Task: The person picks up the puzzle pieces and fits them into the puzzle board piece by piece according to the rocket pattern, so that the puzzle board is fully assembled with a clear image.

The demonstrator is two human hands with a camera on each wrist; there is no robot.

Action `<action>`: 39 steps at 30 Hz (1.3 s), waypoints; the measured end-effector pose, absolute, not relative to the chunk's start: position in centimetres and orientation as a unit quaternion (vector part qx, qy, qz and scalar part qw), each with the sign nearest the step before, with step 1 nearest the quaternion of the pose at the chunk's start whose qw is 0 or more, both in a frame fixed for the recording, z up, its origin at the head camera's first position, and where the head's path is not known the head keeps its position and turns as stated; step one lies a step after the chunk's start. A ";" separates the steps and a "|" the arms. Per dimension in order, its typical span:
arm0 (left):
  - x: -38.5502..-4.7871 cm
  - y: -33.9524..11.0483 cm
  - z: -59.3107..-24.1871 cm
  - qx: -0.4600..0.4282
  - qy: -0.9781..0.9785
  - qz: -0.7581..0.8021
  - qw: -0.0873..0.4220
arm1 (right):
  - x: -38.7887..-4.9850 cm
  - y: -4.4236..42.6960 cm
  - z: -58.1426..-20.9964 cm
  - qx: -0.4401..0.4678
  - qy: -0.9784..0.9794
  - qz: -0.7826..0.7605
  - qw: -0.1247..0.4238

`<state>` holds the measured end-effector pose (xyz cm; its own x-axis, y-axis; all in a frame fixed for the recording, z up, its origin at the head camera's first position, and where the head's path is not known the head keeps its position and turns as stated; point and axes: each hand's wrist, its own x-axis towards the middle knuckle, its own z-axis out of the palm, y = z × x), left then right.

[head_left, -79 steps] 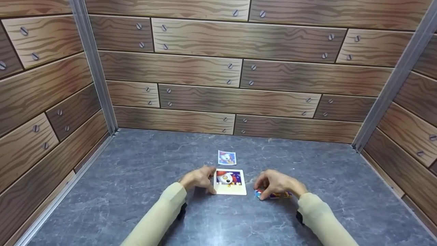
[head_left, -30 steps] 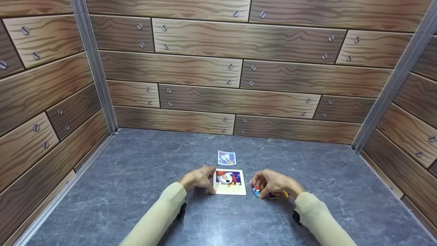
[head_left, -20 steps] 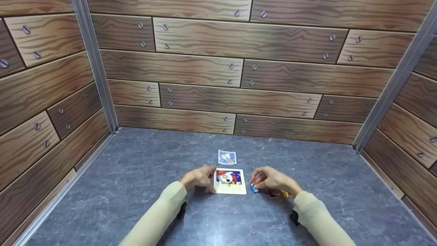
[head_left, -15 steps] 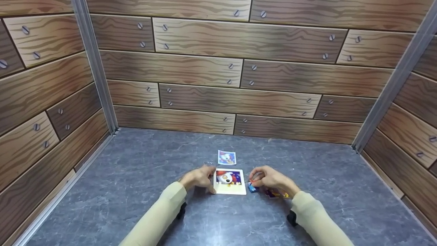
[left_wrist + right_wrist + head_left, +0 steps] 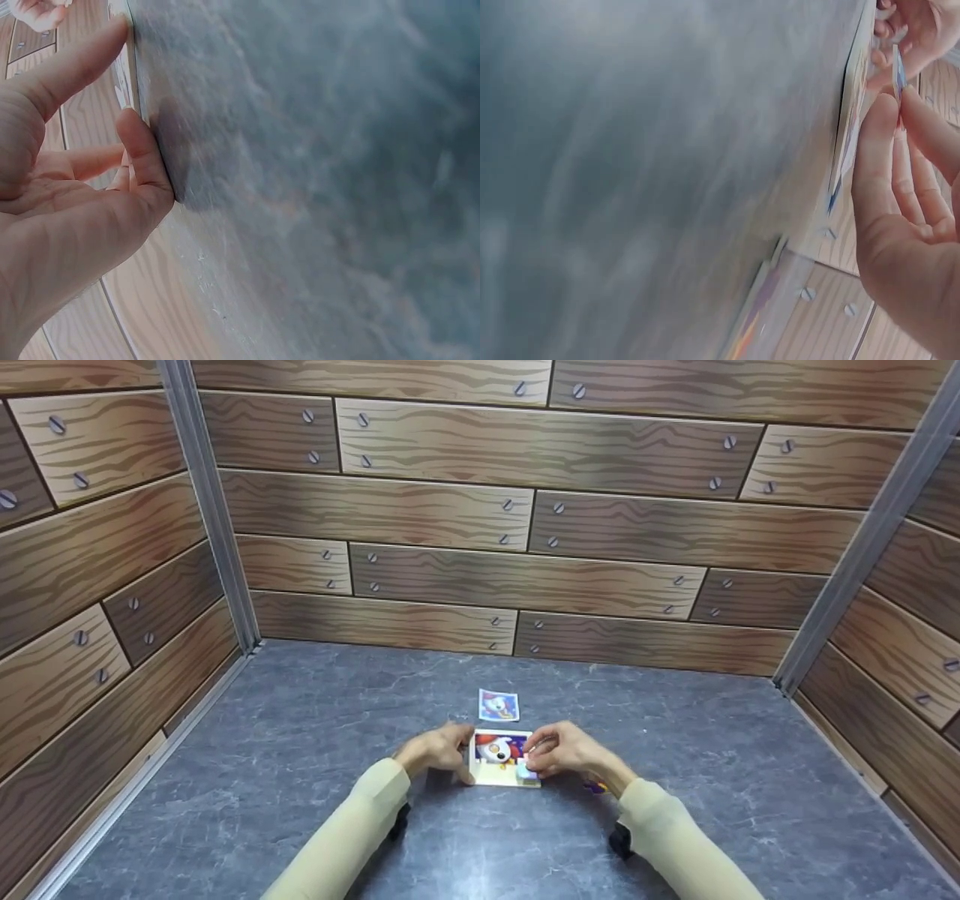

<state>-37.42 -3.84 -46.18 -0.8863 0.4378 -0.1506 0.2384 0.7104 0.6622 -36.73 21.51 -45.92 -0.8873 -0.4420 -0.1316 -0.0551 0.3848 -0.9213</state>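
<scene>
A white-rimmed puzzle tray (image 5: 487, 777) lies flat on the grey table, its far half filled by a picture of a white cartoon character with red. My left hand (image 5: 439, 750) holds the tray's left edge, thumb near the front corner and fingers near the back one. Over the tray's right front part, my right hand (image 5: 571, 750) pinches a light-blue puzzle piece (image 5: 527, 771). From the right wrist view, this puzzle piece (image 5: 899, 73) stands between thumb and fingertips, raised off the tray (image 5: 846, 124). Loose dark pieces (image 5: 595, 786) lie partly hidden under the right wrist.
A small picture card (image 5: 499, 706) with a similar character lies just behind the tray. Wood-patterned walls (image 5: 517, 577) enclose the table (image 5: 337, 690) at the back and both sides.
My right hand has picked up the light-blue piece from the loose pieces on the right and carried it left, over the tray. My left hand stays at the tray's edge.
</scene>
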 end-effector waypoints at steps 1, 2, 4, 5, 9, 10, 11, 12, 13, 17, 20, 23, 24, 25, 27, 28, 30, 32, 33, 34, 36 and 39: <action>-37.4 -3.8 -46.1 0.185 0.915 0.327 0.148 | -36.7 21.2 -46.0 -0.153 0.813 -0.533 0.179; -37.4 -3.8 -46.1 0.187 0.917 0.322 0.146 | -36.6 21.0 -46.0 -0.153 0.815 -0.531 0.175; -37.4 -3.9 -46.1 0.195 0.919 0.311 0.142 | -36.6 20.5 -46.1 -0.153 0.822 -0.522 0.171; -37.4 -3.9 -46.1 0.198 0.919 0.309 0.141 | -36.5 20.2 -46.1 -0.153 0.824 -0.518 0.170; -37.4 -4.0 -46.1 0.201 0.919 0.310 0.134 | -36.5 19.2 -46.2 -0.157 0.826 -0.516 0.165; -37.4 -4.0 -46.1 0.203 0.918 0.314 0.131 | -36.5 18.9 -46.2 -0.160 0.826 -0.516 0.163; -37.4 -4.1 -46.1 0.204 0.917 0.318 0.131 | -36.6 18.6 -46.2 -0.162 0.827 -0.514 0.161; -37.4 -4.1 -46.1 0.207 0.916 0.319 0.130 | -36.6 18.4 -46.2 -0.167 0.829 -0.511 0.157; -37.4 -4.2 -46.2 0.213 0.914 0.320 0.128 | -36.7 18.1 -46.2 -0.170 0.831 -0.507 0.154; -37.3 -4.3 -46.3 0.228 0.912 0.320 0.120 | -36.9 17.1 -46.3 -0.173 0.841 -0.492 0.144; -37.4 -4.3 -46.3 0.236 0.909 0.322 0.114 | -37.0 16.4 -46.3 -0.163 0.846 -0.488 0.142; -37.5 -4.3 -46.3 0.243 0.907 0.325 0.112 | -37.1 15.9 -46.3 -0.151 0.851 -0.484 0.140; -37.5 -4.2 -46.2 0.245 0.907 0.325 0.111 | -37.2 15.8 -46.3 -0.150 0.852 -0.482 0.137; -37.5 -4.2 -46.3 0.246 0.907 0.323 0.110 | -37.2 15.8 -46.2 -0.150 0.854 -0.480 0.133; -37.5 -4.2 -46.3 0.245 0.909 0.320 0.108 | -37.2 15.6 -46.2 -0.148 0.858 -0.475 0.128; -37.5 -4.2 -46.2 0.244 0.910 0.318 0.106 | -37.2 15.5 -46.2 -0.150 0.860 -0.470 0.125; -37.5 -4.2 -46.2 0.244 0.910 0.318 0.104 | -37.3 15.3 -46.2 -0.160 0.866 -0.459 0.116; -37.5 -4.2 -46.3 0.246 0.910 0.318 0.103 | -37.3 15.2 -46.2 -0.172 0.873 -0.445 0.104; -37.5 -4.2 -46.3 0.248 0.909 0.320 0.103 | -37.3 15.1 -46.2 -0.179 0.876 -0.437 0.098; -37.5 -4.2 -46.3 0.248 0.908 0.322 0.103 | -37.2 15.0 -46.2 -0.184 0.879 -0.430 0.092; -37.5 -4.2 -46.3 0.243 0.908 0.324 0.108 | -37.2 14.8 -46.2 -0.191 0.884 -0.419 0.083; -37.6 -4.1 -46.2 0.231 0.909 0.327 0.118 | -37.1 14.6 -46.3 -0.197 0.887 -0.411 0.080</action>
<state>-37.55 -4.14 -46.24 -0.8658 0.4963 -0.0639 0.3416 0.6795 0.6493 -37.15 14.64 -46.32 -0.9099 -0.4142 0.0204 -0.2834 0.5850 -0.7599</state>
